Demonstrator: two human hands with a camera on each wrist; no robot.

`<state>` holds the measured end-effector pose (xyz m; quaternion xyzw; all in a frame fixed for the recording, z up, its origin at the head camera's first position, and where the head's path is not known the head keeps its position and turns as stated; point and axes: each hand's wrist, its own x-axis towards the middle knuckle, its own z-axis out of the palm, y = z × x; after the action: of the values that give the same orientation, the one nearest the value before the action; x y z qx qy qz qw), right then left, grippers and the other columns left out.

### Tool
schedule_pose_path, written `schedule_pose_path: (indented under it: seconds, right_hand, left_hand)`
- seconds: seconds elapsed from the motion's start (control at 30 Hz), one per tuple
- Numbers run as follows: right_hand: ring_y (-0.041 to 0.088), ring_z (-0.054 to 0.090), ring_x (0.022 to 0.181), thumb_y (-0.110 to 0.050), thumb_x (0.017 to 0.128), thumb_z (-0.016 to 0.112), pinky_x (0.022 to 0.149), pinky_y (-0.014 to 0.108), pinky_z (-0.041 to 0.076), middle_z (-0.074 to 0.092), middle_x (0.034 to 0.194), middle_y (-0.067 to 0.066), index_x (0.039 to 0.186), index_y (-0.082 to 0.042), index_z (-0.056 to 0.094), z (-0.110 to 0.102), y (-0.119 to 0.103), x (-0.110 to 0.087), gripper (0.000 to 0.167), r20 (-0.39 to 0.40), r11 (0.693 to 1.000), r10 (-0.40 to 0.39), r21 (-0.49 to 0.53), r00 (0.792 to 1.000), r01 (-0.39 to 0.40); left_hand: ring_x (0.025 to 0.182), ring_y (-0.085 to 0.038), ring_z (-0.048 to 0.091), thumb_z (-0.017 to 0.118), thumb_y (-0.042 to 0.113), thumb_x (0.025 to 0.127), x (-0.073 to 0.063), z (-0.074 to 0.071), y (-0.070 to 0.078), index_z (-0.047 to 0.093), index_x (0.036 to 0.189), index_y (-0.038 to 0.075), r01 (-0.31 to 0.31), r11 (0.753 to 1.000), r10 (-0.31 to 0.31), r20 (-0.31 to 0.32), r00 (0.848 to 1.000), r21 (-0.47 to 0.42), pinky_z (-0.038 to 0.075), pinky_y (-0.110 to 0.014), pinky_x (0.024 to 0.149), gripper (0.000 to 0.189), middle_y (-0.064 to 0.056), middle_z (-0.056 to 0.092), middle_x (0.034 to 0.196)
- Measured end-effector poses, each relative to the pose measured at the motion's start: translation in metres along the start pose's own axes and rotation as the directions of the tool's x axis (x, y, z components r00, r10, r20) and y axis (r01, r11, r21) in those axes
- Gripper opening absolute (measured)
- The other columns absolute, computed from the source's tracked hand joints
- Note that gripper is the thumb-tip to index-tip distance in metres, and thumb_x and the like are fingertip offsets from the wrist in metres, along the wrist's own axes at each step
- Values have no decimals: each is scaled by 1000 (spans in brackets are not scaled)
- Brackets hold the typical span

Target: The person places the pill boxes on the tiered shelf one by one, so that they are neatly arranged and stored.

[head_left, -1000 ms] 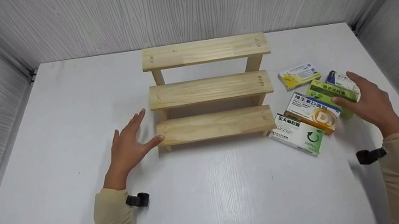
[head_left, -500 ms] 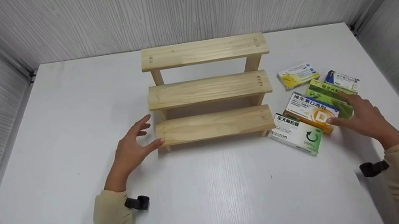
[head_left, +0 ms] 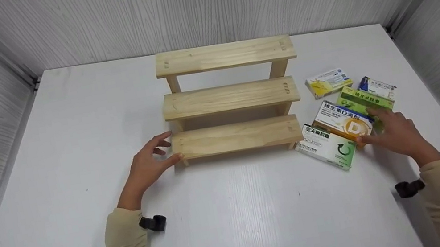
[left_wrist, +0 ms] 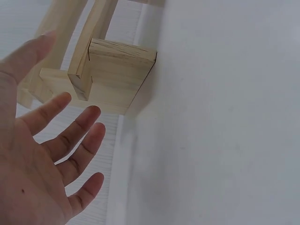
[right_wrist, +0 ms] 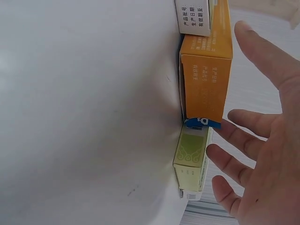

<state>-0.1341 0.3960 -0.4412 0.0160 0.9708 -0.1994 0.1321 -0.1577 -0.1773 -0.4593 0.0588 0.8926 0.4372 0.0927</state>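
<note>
A three-step wooden stand (head_left: 229,97) is at the middle of the white table. Beside the left end of its lowest step is my left hand (head_left: 146,166), thumb near the step's front corner; the left wrist view shows its fingers (left_wrist: 82,154) spread and loosely bent, holding nothing. My right hand (head_left: 396,135) is over the orange-and-white vitamin D medicine box (head_left: 344,119), thumb near the front long side and fingers past the back one. In the right wrist view the box's orange end (right_wrist: 206,86) lies between spread thumb and fingers, with no grip visible.
A white-and-green medicine box (head_left: 326,147) lies under the vitamin D box's front side. Behind are a green box (head_left: 365,98), a white-and-blue box (head_left: 378,88) and a yellow-and-white box (head_left: 329,82). Grey wood-grain walls (head_left: 199,5) enclose the table.
My right hand has moved left and toward me, from the green box to the vitamin D box, its thumb-finger gap narrowing. My left fingers have bent and come nearer the lowest step.
</note>
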Motion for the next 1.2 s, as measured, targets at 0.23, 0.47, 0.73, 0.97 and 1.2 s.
schedule_pose_path:
  seconds: [0.23,0.47,0.73,0.97,1.2]
  right_hand:
    - [56,29,124,-68,79,63,96,67,22,27,148,35,149,2,28,3,0,0,105,-10,1000,-9,-29,1000,9]
    - [56,31,121,-62,81,65,93,68,24,31,144,35,144,4,35,5,-3,-2,96,-35,996,-43,-85,998,40]
    - [54,29,124,-58,84,65,98,68,22,31,144,35,144,5,36,1,-4,-2,91,-44,998,-49,-51,998,47]
    - [51,35,121,-38,90,67,92,66,31,30,142,32,145,2,37,-13,-3,-8,75,-96,991,-97,83,991,105]
    - [43,36,112,-26,93,64,87,58,32,27,142,32,144,4,37,-32,-2,-11,65,-157,974,-141,157,978,165]
  left_hand:
    - [111,-31,57,74,45,82,0,3,-1,48,142,21,-7,1000,8,-12,1000,15,45,-45,89,69,-13,60,126]
    - [107,-30,59,76,40,81,4,4,-2,50,140,22,10,1000,-10,-29,1000,16,45,-42,88,67,-12,62,122]
    - [107,-29,55,75,33,84,4,6,-2,45,142,22,54,993,-52,24,998,-102,45,-37,86,67,-16,58,125]
    - [113,-32,56,75,35,84,5,4,-5,37,148,26,85,978,-65,109,992,-191,46,-42,92,74,-18,52,130]
    - [117,-32,55,73,34,85,7,4,-8,35,148,29,106,962,-71,147,987,-251,45,-42,94,74,-19,50,130]
